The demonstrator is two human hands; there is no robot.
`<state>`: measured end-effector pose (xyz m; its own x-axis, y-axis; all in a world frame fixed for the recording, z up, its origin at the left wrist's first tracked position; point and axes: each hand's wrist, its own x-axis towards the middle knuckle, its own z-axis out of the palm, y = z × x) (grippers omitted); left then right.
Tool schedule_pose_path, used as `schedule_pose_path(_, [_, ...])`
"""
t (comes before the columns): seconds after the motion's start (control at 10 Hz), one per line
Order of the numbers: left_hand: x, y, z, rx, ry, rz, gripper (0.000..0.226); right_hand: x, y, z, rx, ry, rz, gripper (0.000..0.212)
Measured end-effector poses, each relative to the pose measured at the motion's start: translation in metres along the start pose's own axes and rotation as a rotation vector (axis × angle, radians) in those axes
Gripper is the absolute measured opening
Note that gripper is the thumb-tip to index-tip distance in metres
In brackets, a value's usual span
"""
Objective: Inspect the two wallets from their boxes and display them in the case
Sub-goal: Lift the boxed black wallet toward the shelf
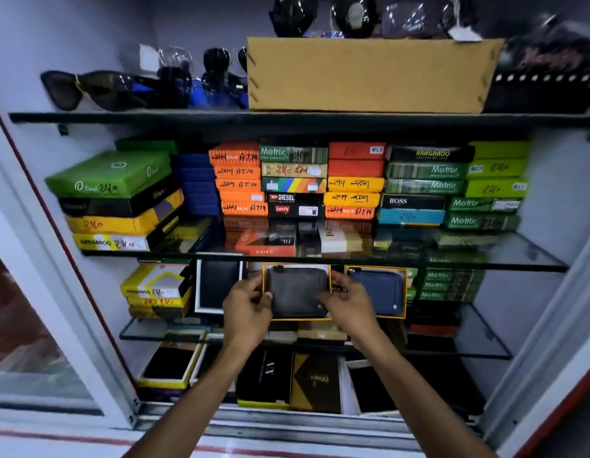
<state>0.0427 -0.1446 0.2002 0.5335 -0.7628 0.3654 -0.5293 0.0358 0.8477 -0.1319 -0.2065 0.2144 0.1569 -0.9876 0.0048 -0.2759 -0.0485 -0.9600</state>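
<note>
A dark grey zip wallet (296, 292) stands upright in an orange-rimmed open box (297, 319) on the third shelf of the display case. My left hand (247, 309) grips the wallet's left edge and my right hand (348, 304) grips its right edge. Just to the right, a blue zip wallet (381, 290) stands upright in its own orange-rimmed box (404, 292), untouched. My right hand covers the blue wallet's lower left corner.
The glass shelf (505, 266) above carries stacked wallet boxes (293, 180). Yellow boxes (155, 289) and a white-framed black wallet (217, 285) sit left of my hands, green boxes (449, 285) to the right. Sunglasses (89, 89) and a cardboard box (369, 74) fill the top shelf. More wallets (315, 381) lie below.
</note>
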Motion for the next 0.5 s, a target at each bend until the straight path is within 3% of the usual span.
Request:
schedule_pose_path(0.3, [0.023,-0.022,0.036,0.043,-0.184,-0.079,0.058,0.044,0.028,0.018,-0.034,0.003,0.058,0.059])
schedule_pose_path(0.5, [0.018,-0.024,0.036,0.042,-0.247,-0.071,0.074,0.049,0.036,0.021,-0.033,-0.024,0.024,0.076])
